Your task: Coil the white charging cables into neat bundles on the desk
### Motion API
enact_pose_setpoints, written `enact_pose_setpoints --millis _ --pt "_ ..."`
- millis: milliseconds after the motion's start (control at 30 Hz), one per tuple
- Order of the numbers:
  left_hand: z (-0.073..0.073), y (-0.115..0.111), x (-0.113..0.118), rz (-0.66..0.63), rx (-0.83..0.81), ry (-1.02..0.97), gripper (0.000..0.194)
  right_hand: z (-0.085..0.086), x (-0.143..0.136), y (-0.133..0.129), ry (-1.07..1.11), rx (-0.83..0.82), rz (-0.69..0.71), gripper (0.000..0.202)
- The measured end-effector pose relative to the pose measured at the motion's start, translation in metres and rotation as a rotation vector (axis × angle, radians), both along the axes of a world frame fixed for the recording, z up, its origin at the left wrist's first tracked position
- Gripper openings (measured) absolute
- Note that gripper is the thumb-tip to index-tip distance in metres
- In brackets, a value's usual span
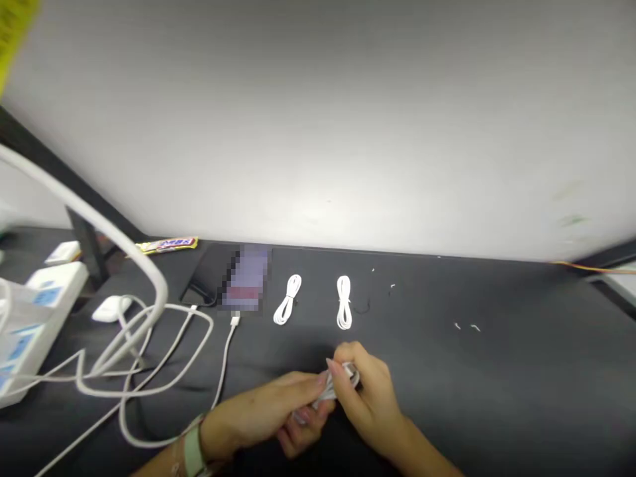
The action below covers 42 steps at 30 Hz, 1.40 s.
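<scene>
Near the bottom middle, my left hand (293, 407) is closed around a bundled white cable (328, 389). My right hand (365, 397) pinches the upper right end of the same bundle, close to its connector, fingertips near my left thumb. Part of the bundle is hidden by my fingers. Beyond my hands, two coiled white cables lie on the black table (422, 371): one coil (287, 300) tilted and tied at its middle, the other (344, 303) nearly upright in view, with a thin dark tie beside it.
At the left are a white power strip (64, 291), a white charger (112, 309) and tangled white cords (161, 291). Two phones, one dark (206, 275) and one blurred out (247, 278), lie beside a yellow candy wrapper (169, 245). A pale wall (328, 132) stands behind.
</scene>
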<state>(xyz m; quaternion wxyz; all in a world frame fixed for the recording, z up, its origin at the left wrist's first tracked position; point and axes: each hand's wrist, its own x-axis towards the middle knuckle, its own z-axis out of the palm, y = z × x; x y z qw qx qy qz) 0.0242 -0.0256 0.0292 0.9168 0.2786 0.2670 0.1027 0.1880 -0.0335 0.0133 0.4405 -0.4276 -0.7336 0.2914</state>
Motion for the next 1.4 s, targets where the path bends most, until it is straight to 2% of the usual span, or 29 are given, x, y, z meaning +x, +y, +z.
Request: enact_pose_setpoints --millis 200,367,500,600,667,733,800,900,1000,1100,1233,1400 --pt "-0.005 -0.001 -0.001 0.006 -0.075 -0.056 0.042 0.001 0.0 0.0 0.012 0.026 -0.006 0.015" --pt "-0.008 0.0 -0.005 -0.041 -0.064 0.038 0.055 -0.001 0.001 0.0 0.023 0.03 -0.046 0.013" --pt "-0.008 0.0 -0.004 -0.018 -0.038 0.069 0.049 -0.002 0.0 -0.001 0.008 0.068 -0.044 0.015" --pt "-0.007 -0.001 -0.003 0.022 -0.047 0.023 0.045 -0.001 0.005 0.003 0.033 -0.012 -0.001 0.004" --pt "-0.007 0.001 -0.004 0.071 -0.064 0.011 0.043 0.001 0.014 0.011 0.078 -0.107 0.026 0.018" --pt "-0.008 0.003 -0.005 0.118 -0.106 -0.003 0.043 0.001 0.029 0.023 0.083 -0.141 -0.072 0.027" --pt "-0.009 0.006 -0.006 0.146 -0.156 -0.022 0.043 -0.001 0.047 0.035 -0.072 -0.121 -0.278 0.024" --pt "-0.009 0.008 -0.008 0.17 -0.219 -0.042 0.044 -0.011 0.071 0.049 -0.335 -0.057 -0.358 0.024" --pt "-0.008 0.008 -0.008 0.173 -0.256 -0.066 0.043 -0.023 0.083 0.053 -0.424 -0.096 -0.305 0.027" --pt "-0.009 0.008 -0.008 0.177 -0.281 -0.106 0.04 -0.028 0.085 0.053 -0.458 -0.133 -0.236 0.016" --pt "-0.013 0.008 -0.008 0.177 -0.299 -0.137 0.038 -0.029 0.082 0.054 -0.495 -0.123 -0.209 0.013" --pt "-0.016 0.007 -0.008 0.219 -0.27 -0.117 0.038 -0.023 0.078 0.054 -0.434 0.008 -0.251 0.014"
